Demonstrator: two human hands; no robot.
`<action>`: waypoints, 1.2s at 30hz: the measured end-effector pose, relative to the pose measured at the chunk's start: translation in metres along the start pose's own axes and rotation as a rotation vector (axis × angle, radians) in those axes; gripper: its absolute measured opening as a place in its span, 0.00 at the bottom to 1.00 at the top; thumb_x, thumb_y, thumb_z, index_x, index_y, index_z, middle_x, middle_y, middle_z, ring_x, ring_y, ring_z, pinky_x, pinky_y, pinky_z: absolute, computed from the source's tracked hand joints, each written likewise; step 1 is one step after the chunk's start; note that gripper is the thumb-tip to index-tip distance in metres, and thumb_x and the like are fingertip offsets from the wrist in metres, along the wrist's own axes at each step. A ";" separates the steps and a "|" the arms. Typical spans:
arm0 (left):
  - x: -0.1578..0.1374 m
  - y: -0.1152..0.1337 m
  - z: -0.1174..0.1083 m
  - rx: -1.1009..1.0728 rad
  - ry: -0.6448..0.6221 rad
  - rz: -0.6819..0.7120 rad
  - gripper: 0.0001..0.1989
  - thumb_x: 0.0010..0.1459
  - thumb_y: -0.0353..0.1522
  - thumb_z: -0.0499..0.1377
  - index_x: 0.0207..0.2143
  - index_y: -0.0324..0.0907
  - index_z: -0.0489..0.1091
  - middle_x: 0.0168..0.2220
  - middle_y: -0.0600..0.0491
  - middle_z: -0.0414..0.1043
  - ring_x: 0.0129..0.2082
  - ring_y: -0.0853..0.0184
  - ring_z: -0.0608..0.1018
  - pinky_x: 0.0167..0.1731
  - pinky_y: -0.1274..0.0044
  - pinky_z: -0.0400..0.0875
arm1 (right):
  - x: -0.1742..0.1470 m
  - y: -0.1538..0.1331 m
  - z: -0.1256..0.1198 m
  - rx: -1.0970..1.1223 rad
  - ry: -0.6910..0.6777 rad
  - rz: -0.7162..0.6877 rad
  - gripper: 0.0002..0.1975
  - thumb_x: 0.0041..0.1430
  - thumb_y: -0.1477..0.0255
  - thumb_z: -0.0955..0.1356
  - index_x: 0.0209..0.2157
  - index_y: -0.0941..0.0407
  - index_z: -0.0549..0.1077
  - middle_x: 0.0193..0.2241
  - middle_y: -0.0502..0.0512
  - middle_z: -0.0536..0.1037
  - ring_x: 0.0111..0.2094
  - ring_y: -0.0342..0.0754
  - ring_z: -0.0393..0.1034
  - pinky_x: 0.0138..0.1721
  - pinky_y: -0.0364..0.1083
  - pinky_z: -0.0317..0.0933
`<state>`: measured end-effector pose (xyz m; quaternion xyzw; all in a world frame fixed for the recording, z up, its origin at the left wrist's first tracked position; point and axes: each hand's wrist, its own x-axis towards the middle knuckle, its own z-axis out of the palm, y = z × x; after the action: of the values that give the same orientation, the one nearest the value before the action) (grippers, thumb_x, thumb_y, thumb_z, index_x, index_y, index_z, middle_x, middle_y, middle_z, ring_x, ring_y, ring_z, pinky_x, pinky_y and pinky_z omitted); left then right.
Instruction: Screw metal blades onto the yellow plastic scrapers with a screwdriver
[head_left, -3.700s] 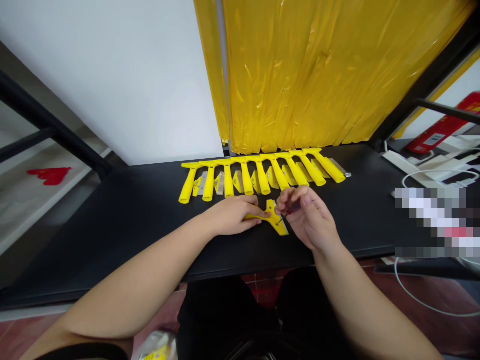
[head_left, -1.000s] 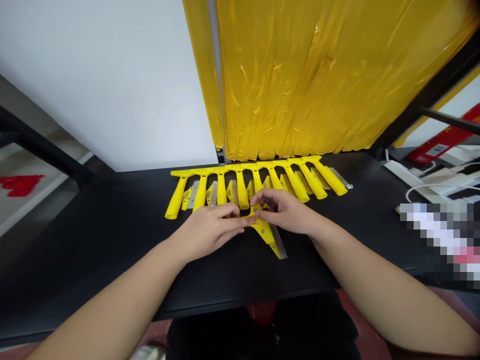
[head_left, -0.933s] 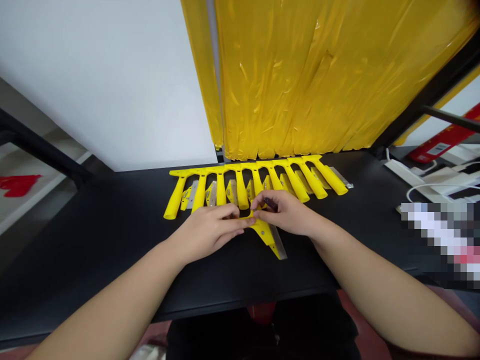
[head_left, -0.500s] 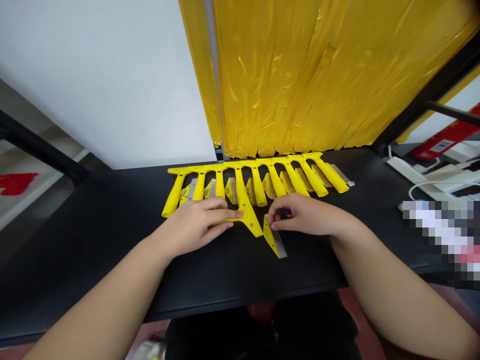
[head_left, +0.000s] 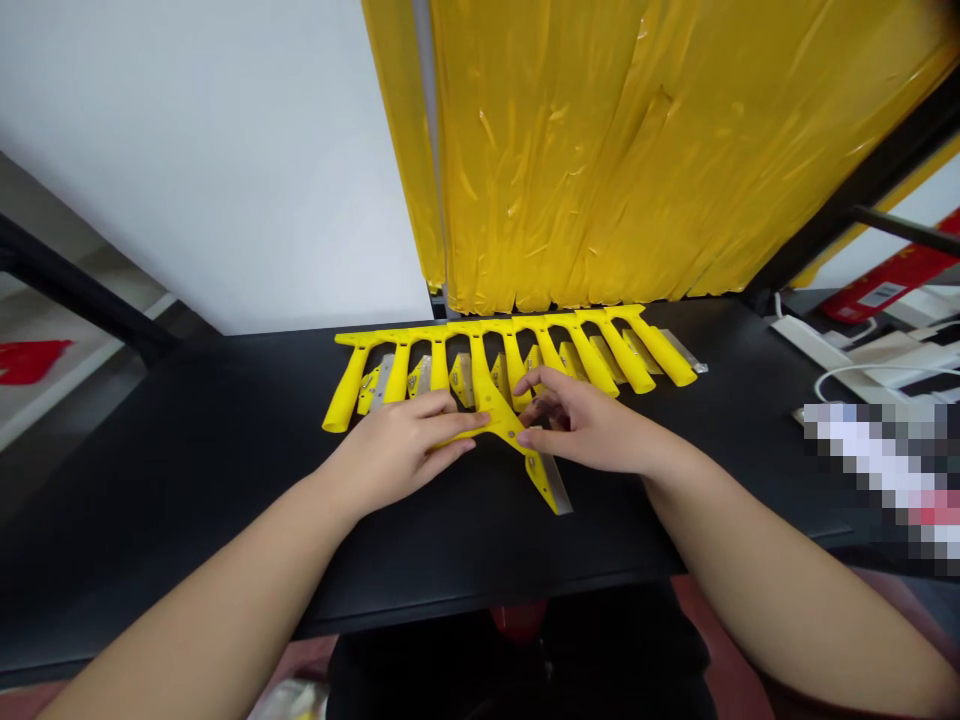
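A yellow plastic scraper handle (head_left: pixel 504 418) lies on the black table, its wide head toward me. My left hand (head_left: pixel 409 440) is closed on the left side of that head, fingers laid along it. My right hand (head_left: pixel 581 420) is at the head's right side with thumb and fingers apart; the thumb tip is at the screw. Below it a yellow blade holder with a metal blade (head_left: pixel 551 485) lies tilted, its upper end meeting the head's lower right corner. Behind, several more yellow handles (head_left: pixel 346 390) stand in a row, with blade pieces (head_left: pixel 463 378) between them.
The black table (head_left: pixel 187 480) runs across the view. At its back are a white panel (head_left: pixel 225 160) and yellow plastic sheeting (head_left: pixel 600 150). White power strips with cables (head_left: pixel 847 365) lie at the right, near a red package (head_left: pixel 892 270).
My right hand has let go of the blade holder and shifted up and left, its fingers spreading. The handle's head now meets the blade holder, where a gap was before. My left hand has barely moved.
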<state>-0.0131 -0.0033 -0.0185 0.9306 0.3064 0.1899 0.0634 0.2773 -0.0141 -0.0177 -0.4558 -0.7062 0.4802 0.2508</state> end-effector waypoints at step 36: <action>0.001 -0.003 -0.003 0.065 -0.019 -0.127 0.17 0.73 0.39 0.57 0.59 0.49 0.77 0.43 0.50 0.76 0.39 0.63 0.81 0.39 0.72 0.77 | -0.009 -0.012 -0.016 -0.411 -0.277 -0.122 0.03 0.66 0.74 0.71 0.39 0.55 0.79 0.42 0.55 0.75 0.40 0.48 0.71 0.42 0.47 0.65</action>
<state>-0.0152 -0.0005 -0.0156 0.9127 0.3699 0.1666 0.0481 0.2892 -0.0160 0.0002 -0.3837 -0.8428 0.3684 0.0822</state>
